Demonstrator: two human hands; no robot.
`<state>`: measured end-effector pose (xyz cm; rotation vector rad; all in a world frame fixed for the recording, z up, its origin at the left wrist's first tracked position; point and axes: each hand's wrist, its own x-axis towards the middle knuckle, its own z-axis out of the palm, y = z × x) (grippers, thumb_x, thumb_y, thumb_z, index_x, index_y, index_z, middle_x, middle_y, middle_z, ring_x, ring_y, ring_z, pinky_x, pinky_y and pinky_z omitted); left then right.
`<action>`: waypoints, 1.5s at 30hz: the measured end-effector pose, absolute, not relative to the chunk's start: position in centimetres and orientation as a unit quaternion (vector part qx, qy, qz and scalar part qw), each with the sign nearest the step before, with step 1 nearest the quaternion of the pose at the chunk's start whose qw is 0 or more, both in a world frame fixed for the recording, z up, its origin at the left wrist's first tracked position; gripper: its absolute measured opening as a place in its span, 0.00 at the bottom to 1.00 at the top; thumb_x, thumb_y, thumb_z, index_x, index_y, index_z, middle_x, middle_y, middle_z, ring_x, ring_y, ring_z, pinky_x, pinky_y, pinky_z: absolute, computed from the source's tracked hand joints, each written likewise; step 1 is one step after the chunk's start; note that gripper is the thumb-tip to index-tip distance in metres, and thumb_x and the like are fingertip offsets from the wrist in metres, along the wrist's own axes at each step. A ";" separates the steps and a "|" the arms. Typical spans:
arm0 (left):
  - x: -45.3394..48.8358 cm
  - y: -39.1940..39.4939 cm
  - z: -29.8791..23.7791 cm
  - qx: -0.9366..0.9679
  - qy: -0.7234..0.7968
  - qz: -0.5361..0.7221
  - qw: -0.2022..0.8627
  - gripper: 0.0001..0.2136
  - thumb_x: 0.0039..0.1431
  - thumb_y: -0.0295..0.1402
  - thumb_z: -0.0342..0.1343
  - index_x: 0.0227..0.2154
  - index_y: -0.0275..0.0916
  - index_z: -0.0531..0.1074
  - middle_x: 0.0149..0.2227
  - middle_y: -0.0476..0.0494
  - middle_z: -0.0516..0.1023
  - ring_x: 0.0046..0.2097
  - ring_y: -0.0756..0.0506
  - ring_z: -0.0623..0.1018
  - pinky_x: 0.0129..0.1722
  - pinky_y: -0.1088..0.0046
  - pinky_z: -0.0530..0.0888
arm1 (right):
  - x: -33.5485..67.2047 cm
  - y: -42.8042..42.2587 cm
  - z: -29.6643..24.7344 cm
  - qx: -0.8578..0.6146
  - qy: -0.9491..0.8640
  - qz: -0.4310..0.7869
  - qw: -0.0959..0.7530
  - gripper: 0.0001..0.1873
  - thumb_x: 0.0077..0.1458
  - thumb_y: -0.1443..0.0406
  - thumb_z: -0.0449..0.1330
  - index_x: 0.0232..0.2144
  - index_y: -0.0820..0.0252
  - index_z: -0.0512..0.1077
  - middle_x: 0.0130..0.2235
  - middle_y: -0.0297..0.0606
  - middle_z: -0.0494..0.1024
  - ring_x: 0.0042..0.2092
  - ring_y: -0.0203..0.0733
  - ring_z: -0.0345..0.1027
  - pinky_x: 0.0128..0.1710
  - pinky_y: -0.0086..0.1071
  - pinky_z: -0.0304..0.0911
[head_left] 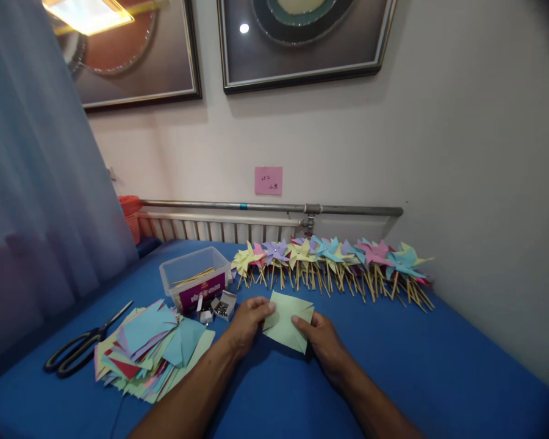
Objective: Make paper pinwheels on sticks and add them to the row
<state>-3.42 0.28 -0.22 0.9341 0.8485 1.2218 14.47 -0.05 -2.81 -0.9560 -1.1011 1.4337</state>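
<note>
A pale green paper square (287, 321) lies on the blue table (416, 366) in front of me, partly folded. My left hand (247, 322) pinches its left edge with thumb and fingers closed. My right hand (321, 340) grips its lower right side, thumb on top of the paper. A pile of coloured paper squares (149, 350) sits to the left of my left forearm. A long row of finished paper pinwheels on wooden sticks (333, 265) lies along the far edge near the wall.
Black scissors (80, 347) rest at the far left. A clear plastic box (196, 277) holding sticks stands behind the paper pile, with small boxes of pins (219, 306) beside it. A radiator and pipe (274, 208) run along the wall; a curtain hangs at left.
</note>
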 end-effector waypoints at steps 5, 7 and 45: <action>-2.9 0.2 -0.6 0.409 0.383 0.521 0.644 0.19 0.33 0.38 0.75 0.26 0.33 0.75 0.23 0.43 0.79 0.24 0.48 0.74 0.28 0.72 0.69 | 13.7 -0.8 -2.4 -0.393 -0.433 0.606 0.540 0.27 0.41 0.51 0.74 0.40 0.62 0.79 0.34 0.41 0.85 0.34 0.49 0.78 0.36 0.38 0.70; -2.7 0.2 -0.7 0.402 0.388 0.525 0.643 0.19 0.32 0.38 0.75 0.26 0.33 0.75 0.23 0.43 0.79 0.24 0.48 0.75 0.29 0.71 0.70 | 13.1 -1.3 -1.9 -0.375 -0.412 0.618 0.555 0.27 0.43 0.51 0.74 0.41 0.62 0.78 0.35 0.42 0.85 0.35 0.49 0.79 0.39 0.39 0.71; -2.4 -1.6 -1.0 0.787 0.418 0.453 -0.038 0.10 0.60 0.22 0.49 0.31 0.39 0.75 0.35 0.40 0.77 0.38 0.44 0.73 0.40 0.67 0.65 | 11.7 -2.3 -2.0 -0.362 -0.349 0.643 0.578 0.21 0.44 0.51 0.72 0.32 0.62 0.77 0.28 0.40 0.83 0.34 0.49 0.79 0.35 0.37 0.71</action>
